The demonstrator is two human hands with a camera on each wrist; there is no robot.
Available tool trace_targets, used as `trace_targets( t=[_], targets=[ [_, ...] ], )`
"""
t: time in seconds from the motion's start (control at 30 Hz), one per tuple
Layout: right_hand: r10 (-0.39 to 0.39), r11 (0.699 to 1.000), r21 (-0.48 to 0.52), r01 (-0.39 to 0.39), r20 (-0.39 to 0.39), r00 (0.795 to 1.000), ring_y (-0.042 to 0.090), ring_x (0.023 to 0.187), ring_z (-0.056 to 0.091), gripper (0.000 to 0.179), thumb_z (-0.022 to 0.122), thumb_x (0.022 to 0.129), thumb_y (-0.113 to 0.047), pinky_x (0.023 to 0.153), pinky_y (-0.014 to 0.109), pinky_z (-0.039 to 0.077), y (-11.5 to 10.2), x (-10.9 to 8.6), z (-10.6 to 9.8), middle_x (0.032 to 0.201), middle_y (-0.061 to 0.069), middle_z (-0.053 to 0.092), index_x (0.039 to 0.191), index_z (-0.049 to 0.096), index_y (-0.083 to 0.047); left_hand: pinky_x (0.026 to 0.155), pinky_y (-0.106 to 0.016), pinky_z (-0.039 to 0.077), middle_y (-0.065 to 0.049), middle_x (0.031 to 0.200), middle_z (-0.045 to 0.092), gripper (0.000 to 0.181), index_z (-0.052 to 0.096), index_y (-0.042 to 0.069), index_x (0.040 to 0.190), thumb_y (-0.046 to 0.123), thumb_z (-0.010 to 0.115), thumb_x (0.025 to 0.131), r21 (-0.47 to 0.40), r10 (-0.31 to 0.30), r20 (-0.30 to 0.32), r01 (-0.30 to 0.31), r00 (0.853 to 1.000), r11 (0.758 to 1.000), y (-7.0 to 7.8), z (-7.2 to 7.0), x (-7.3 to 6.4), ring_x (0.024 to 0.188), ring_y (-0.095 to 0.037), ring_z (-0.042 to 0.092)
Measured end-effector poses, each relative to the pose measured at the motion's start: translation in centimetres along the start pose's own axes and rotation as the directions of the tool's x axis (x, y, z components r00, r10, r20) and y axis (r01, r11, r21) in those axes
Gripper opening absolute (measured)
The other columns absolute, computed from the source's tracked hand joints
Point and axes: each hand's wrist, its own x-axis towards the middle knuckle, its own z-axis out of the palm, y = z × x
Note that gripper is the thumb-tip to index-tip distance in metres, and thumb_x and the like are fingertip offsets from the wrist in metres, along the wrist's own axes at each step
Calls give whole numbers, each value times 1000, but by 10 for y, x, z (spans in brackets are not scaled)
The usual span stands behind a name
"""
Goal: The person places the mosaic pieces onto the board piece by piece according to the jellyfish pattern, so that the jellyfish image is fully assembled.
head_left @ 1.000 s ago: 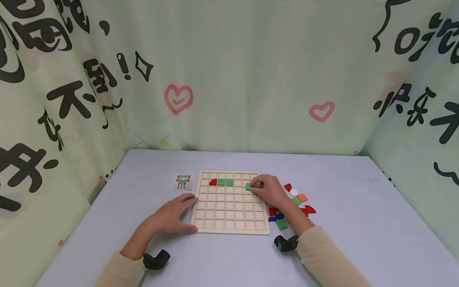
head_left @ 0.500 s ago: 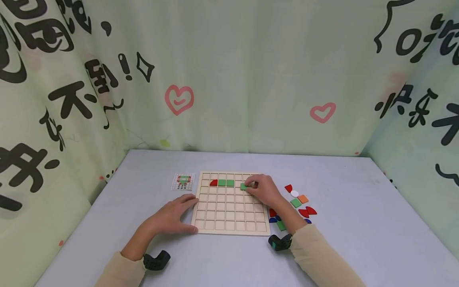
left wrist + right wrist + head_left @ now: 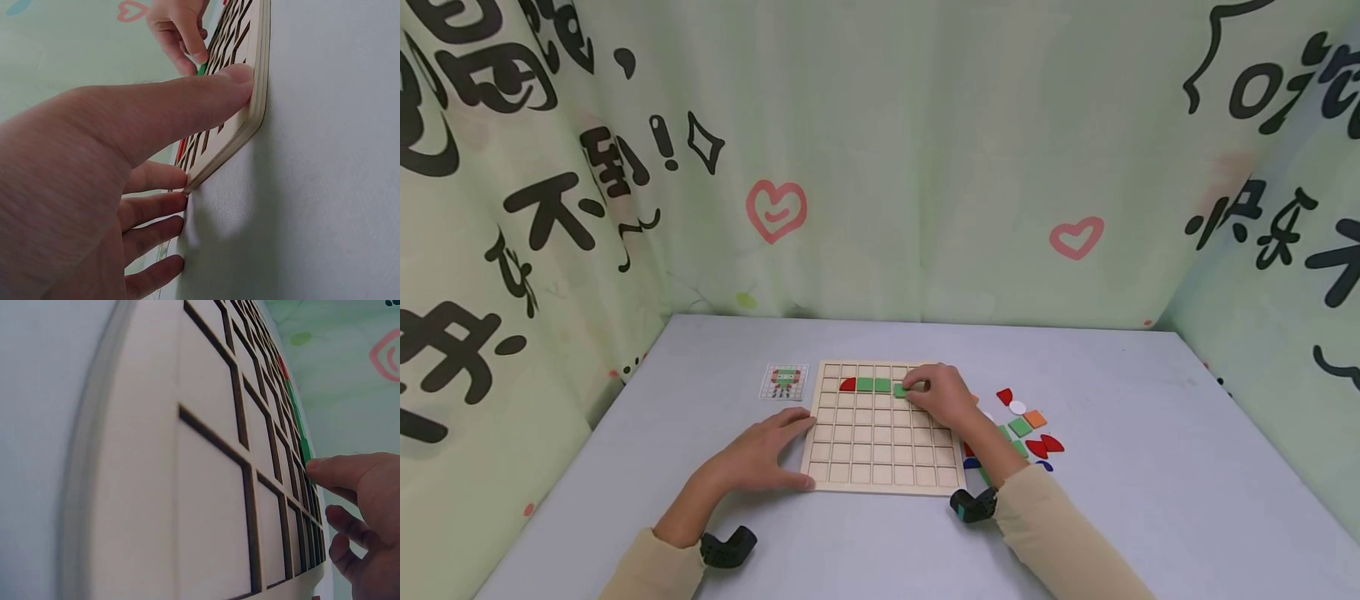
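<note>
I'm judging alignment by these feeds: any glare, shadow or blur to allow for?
Head: soft, even light, no strong glare, though the pinched green tile looks tiny; left wrist: a soft-edged shadow darkens the tabletop beside the wooden grid board; right wrist: the nearest edge looks soft, the grid lines crisper.

1. Dead centre, on the white table: the pale wooden gridded board.
2. At its ten o'clock, just beside it, the small white printed card.
3. Toward eleven on the board sits the red quarter-round piece, with two green square pieces lined up at its three o'clock.
4. Next along, a third green square piece, at the right hand's fingertips.
5. Left hand at half past eight, touching the board's edge.
6. Off-board, around three: scattered loose coloured pieces.
7. Twelve o'clock, behind the table: the pale green fabric curtain.
</note>
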Motion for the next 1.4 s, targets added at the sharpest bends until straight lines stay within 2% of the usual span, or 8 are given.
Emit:
trace_targets(
  t=[0.27, 0.53, 0.83, 1.1, 1.4],
  targets=[
    [-24, 999, -25, 23, -28, 999, 21, 92, 60, 11, 71, 86, -10, 80, 37, 51, -1, 2, 3, 112, 5, 71, 96, 76, -10, 111, -56, 33, -9, 152, 38, 86, 45, 11, 144, 46, 79, 74, -2, 3, -3, -3, 1000, 1000, -4, 3, 2, 140, -33, 37],
    [-17, 999, -51, 15, -41, 999, 26, 102, 60, 12, 70, 87, -12, 87, 43, 50, -1, 4, 6, 121, 5, 68, 96, 76, -9, 111, -56, 33, -9, 152, 38, 86, 45, 11, 145, 47, 79, 74, 3, -3, 1, 3, 1000, 1000, -4, 4, 2, 140, -33, 37],
    [-31, 999, -28, 31, -11, 999, 25, 97, 59, 11, 69, 88, -14, 81, 37, 49, 5, -1, 0, 123, 9, 65, 95, 76, -9, 111, -56, 33, -10, 152, 38, 86, 45, 11, 145, 46, 79, 74, 8, -6, 3, 6, 1000, 1000, -2, 3, 1, 139, -33, 38],
    [66, 998, -10, -67, -35, 997, 23, 97, 56, 13, 69, 89, -15, 82, 36, 50, 8, -9, -12, 122, 6, 65, 101, 74, -14, 110, -55, 35, -9, 151, 38, 85, 45, 11, 144, 46, 79, 75, 13, 20, -5, -20, 1000, 1000, -2, 1, 4, 137, -33, 40],
    [117, 991, -52, -120, -53, 992, 24, 98, 56, 16, 70, 88, -18, 77, 31, 49, 17, -20, -23, 123, 6, 65, 104, 74, -17, 110, -55, 35, -10, 152, 38, 86, 45, 11, 145, 47, 79, 75, 24, 12, 5, -12, 1000, 1000, -4, 4, 4, 139, -32, 39]
  ],
)
